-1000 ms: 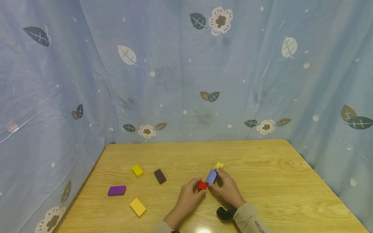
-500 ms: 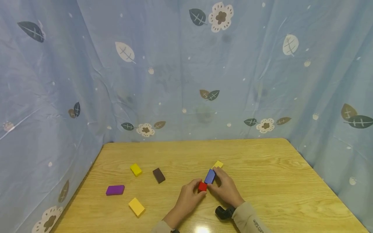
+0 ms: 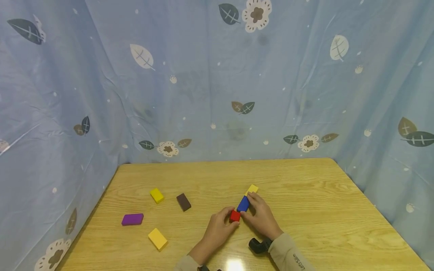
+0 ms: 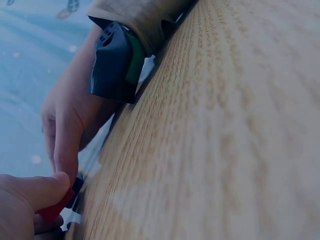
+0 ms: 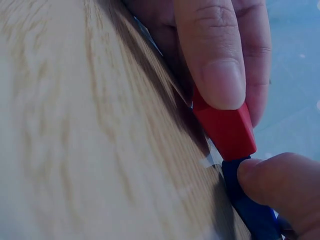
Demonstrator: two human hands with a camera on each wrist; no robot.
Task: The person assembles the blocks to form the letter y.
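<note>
My left hand (image 3: 217, 230) pinches a small red block (image 3: 235, 216) between thumb and fingers. Just beyond it, my right hand (image 3: 262, 217) holds a longer blue block (image 3: 243, 204) between thumb and forefinger. A light yellow block (image 3: 252, 189) lies at the far end of the blue one, in line with it and seemingly touching. In the right wrist view the red block (image 5: 227, 130) is tilted, its lower end against or very near the blue block (image 5: 252, 215). The left wrist view shows only a little of the red block (image 4: 55, 207) beside the left thumb.
On the left of the wooden table (image 3: 322, 210) lie a bright yellow block (image 3: 157, 195), a dark brown block (image 3: 184, 202), a purple block (image 3: 132, 219) and an orange-yellow block (image 3: 158, 239). A patterned blue curtain (image 3: 190, 94) hangs behind the table and along its sides.
The blue block has shifted slightly and its top looks darker; it now lines up with the light yellow block, more of which shows. Both hands stay nearly in place, and the head view has shifted slightly.
</note>
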